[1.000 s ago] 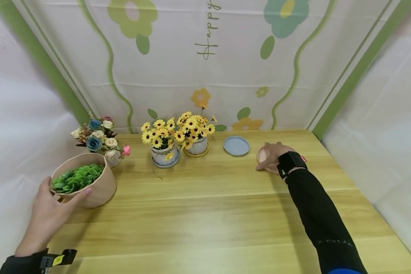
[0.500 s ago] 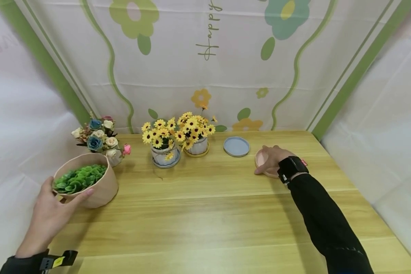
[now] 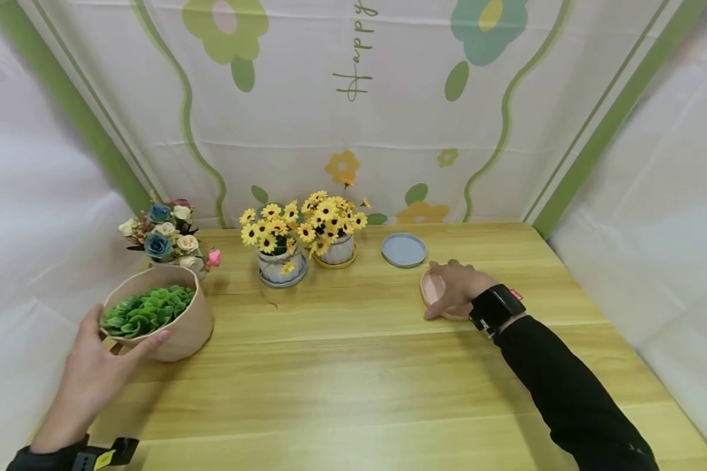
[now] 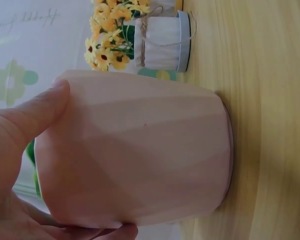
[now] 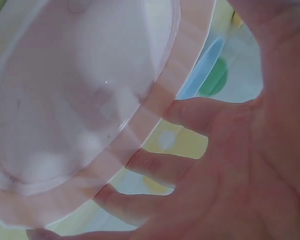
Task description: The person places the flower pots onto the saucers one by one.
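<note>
At the left of the head view, my left hand (image 3: pixel 97 369) grips the rim of a pale pink flowerpot (image 3: pixel 184 337), with the thumb along its near side. Green leaves (image 3: pixel 150 311) fill its top. The left wrist view has the pot's faceted wall (image 4: pixel 140 150) close up, its base at the wooden table; whether it touches is hard to tell. Over on the right, my right hand (image 3: pixel 464 289) holds a pink saucer (image 3: pixel 431 288) by its edge. In the right wrist view several fingertips (image 5: pixel 182 111) press on the rim of that saucer (image 5: pixel 75 110).
A blue saucer (image 3: pixel 404 250) lies behind the right hand. Two pots of yellow daisies (image 3: pixel 278 265) stand on saucers at the back middle of the table (image 3: pixel 342 392). Behind the pink pot is a bunch of blue and cream roses (image 3: pixel 165 235). Printed cloth (image 3: pixel 306 118) hangs along the back.
My right hand has brought the pink saucer left and nearer to me. The left hand and flowerpot have shifted slightly right. The blue saucer and daisies have stayed put.
</note>
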Motion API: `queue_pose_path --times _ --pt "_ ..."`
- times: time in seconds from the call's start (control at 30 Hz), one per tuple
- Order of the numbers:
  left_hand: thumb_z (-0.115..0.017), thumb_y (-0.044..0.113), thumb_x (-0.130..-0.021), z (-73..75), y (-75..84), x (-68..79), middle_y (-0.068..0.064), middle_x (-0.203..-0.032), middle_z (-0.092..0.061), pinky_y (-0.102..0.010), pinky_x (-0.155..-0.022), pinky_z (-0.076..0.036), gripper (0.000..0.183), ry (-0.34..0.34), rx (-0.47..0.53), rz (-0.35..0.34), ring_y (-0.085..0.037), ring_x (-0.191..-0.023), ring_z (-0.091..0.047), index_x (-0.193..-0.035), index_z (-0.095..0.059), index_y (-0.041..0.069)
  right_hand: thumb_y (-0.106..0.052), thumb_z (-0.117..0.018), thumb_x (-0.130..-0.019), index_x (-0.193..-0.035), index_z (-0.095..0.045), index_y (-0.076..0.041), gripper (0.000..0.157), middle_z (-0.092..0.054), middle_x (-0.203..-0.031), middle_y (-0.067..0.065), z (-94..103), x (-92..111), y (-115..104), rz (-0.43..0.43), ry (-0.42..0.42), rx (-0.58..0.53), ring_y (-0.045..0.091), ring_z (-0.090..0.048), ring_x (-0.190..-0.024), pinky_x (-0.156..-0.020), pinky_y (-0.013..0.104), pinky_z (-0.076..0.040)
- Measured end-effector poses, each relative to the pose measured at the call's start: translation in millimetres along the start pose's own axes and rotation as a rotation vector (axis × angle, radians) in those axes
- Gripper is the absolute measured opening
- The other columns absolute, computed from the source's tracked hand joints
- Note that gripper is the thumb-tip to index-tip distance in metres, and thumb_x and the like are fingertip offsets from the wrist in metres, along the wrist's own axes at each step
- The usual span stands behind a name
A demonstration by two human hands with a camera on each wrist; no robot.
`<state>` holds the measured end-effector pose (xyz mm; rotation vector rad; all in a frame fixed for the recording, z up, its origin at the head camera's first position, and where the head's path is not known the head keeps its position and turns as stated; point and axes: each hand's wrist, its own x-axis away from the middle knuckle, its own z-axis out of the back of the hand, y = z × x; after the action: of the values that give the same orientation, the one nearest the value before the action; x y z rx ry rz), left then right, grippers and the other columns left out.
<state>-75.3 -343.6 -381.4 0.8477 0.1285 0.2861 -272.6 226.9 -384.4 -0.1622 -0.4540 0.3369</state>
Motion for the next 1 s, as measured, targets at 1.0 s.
queue_pose_path --times 1.0 --pt "-0.071 0.045 -0.101 -13.3 13.2 3.4 -0.038 -0.171 0.004 -0.083 -0.114 -0.024 0.117 -0.066 0.033 -0.022 -0.065 -0.153 -0.012 -0.168 0.018 0.009 -0.068 -0.098 -0.056 -0.164 -0.035 -0.028 0.131 -0.045 -0.157 0.009 -65.8 53 -138 0.336 0.052 0.268 0.040 -0.050 -0.136 -0.082 0.070 -0.061"
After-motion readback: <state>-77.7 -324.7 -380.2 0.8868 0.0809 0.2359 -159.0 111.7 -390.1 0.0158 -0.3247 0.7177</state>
